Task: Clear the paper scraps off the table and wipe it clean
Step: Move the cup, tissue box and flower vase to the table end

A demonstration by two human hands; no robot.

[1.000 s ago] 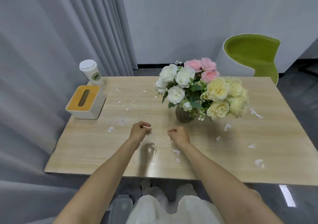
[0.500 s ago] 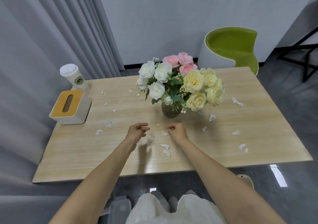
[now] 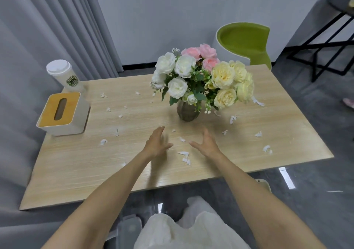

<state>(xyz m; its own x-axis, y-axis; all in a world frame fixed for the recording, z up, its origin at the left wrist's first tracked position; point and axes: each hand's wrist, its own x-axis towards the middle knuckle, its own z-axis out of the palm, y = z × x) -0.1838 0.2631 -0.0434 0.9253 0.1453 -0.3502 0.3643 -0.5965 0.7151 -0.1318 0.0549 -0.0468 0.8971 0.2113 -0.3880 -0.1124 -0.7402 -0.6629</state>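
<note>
- Tissue box (image 3: pixel 61 112): at the far-left edge of the table (image 3: pixel 76 164); lidded paper cup (image 3: pixel 64 75) behind it.
- Left hand (image 3: pixel 156 145): fingers straight, empty, over the tabletop.
- Paper scraps (image 3: pixel 184 156): several between both hands, others scattered across the table.
- Right hand (image 3: pixel 207 145): fingers spread, empty.
- Flower vase (image 3: pixel 188 111): just beyond the hands, scraps around it.
- Green chair (image 3: pixel 243 42): behind the table.

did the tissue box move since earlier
No, the tissue box still sits at the table's left edge, directly in front of the paper cup.
</note>
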